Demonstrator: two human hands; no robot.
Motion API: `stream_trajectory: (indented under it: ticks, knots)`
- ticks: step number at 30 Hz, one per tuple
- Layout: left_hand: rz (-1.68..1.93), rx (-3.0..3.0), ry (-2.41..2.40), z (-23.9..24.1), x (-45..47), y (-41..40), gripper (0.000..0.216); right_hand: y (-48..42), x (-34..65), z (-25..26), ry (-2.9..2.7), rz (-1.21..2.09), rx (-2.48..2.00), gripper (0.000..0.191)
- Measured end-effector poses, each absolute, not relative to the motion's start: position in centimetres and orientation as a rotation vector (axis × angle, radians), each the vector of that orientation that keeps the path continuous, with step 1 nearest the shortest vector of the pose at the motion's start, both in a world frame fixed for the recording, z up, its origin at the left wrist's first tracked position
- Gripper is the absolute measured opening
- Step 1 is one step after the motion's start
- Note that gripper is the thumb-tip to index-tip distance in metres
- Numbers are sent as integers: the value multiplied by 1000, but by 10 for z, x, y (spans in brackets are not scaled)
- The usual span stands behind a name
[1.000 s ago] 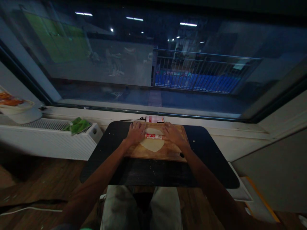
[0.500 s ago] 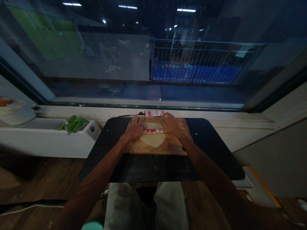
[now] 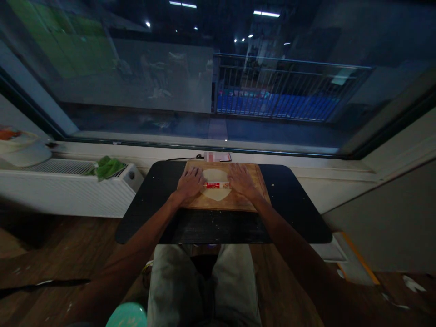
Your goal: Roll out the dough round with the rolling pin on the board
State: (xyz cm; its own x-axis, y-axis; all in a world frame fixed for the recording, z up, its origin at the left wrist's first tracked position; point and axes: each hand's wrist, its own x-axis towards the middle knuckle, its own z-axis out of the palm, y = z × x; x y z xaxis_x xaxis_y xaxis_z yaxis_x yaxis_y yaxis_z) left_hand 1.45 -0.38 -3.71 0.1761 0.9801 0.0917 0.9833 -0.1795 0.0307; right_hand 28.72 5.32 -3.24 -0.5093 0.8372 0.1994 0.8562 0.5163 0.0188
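On the wooden cutting board [image 3: 255, 204] lies a thin, pale sheet of dough [image 3: 218, 195]. A rolling pin [image 3: 218, 185] with a red-and-white printed label rests across its middle, its ends hidden under my palms. My left hand [image 3: 191, 181] lies over the left end, palm down, fingers stretched forward past the pin. Over the right end lies my right hand [image 3: 242, 180], also flat with its fingers extended. Dough shows in front of and behind the pin.
The board sits on a small black table [image 3: 211, 229] above my legs, against a window sill. A phone-like object [image 3: 218, 156] with a cable lies behind it. At left, a green cloth [image 3: 107, 168] lies on a radiator [image 3: 68, 193]. A turquoise round lid [image 3: 127, 315] is below.
The rolling pin has turned, so a different part of its label faces up. Both hands remain on it, and more dough shows behind it. The whole view has shifted slightly.
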Motion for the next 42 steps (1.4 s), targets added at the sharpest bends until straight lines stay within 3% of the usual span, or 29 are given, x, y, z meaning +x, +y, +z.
stream_trajectory:
  ticks: [21, 36, 42]
  knots:
    - [-127, -2469, -1847, -34, 13, -15, 57, -46, 267, -31, -2297, -177, -1793, 61]
    - [-246, -2333, -2037, -32, 30, -17, 60, 82, 280, -30, -2628, -185, -1636, 67]
    - [-261, -2254, -2107, -29, 33, -13, 67, 72, 284, -28, -2625, -172, -1588, 68]
